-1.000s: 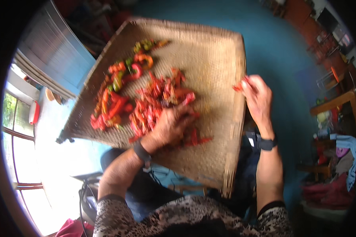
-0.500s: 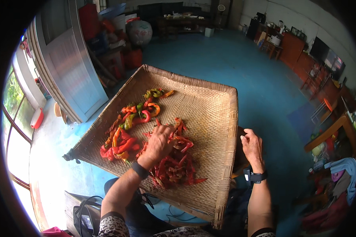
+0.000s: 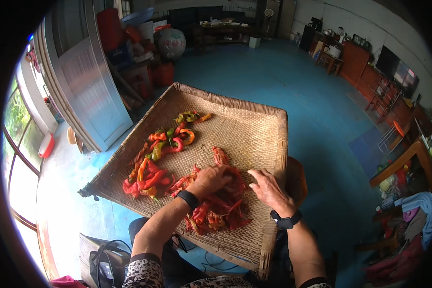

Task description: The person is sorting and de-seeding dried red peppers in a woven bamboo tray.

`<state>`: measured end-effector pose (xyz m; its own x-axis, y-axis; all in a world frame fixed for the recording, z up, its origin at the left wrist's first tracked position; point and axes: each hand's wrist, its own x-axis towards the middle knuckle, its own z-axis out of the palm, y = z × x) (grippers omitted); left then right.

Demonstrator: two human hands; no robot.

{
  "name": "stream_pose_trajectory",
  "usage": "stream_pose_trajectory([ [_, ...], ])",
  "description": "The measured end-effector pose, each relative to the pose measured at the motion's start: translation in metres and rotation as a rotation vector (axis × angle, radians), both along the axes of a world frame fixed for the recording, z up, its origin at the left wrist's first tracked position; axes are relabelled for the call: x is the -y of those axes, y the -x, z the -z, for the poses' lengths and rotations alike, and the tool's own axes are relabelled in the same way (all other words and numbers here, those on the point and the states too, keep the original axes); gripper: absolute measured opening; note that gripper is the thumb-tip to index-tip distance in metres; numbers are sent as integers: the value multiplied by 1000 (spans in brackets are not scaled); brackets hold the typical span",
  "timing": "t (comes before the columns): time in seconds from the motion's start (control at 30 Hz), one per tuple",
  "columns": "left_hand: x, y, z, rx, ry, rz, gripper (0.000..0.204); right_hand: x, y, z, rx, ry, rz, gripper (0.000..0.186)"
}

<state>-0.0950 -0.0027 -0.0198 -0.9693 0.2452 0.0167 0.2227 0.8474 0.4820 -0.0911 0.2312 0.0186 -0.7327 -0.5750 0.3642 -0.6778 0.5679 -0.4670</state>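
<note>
A square woven bamboo tray (image 3: 254,127) rests over my lap. My left hand (image 3: 210,181) reaches into a heap of wrinkled red chili peppers (image 3: 221,216) on the tray's near side. Its fingers are bent down among them, the tips hidden, so what they pinch cannot be made out. Just right of that heap, my right hand (image 3: 270,189) hovers above the tray, thumb and forefinger apart, nothing visible in it. Along the tray's left side curves a row of fresher red, orange and green chili peppers (image 3: 156,151).
A stool (image 3: 296,181) shows partly beyond the tray's right edge. A dark bag (image 3: 108,261) lies at lower left, near a tall door panel (image 3: 89,81). Clothes (image 3: 417,216) and a wooden frame (image 3: 401,163) stand to the right. Blue floor (image 3: 235,67) stretches ahead.
My right hand has come in from outside the tray's right edge to beside the red heap. My left hand has shifted right and slightly nearer; peppers under it have moved.
</note>
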Motion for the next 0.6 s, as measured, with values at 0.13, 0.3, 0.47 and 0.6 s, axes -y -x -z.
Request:
stream_pose_trajectory([
  [0.13,-26,-20,8,-164,-137,267,33,4,-9,5,150,-121,-81,43],
  [0.3,-30,-51,-2,-266,-57,400,28,2,-6,10,231,-454,-152,23],
  [0.47,-15,-75,-15,-434,-116,416,32,12,-10,-4,408,-39,-237,37],
  [0.6,-12,-78,-16,-448,-136,382,26,17,-9,-2,445,-17,-307,42],
])
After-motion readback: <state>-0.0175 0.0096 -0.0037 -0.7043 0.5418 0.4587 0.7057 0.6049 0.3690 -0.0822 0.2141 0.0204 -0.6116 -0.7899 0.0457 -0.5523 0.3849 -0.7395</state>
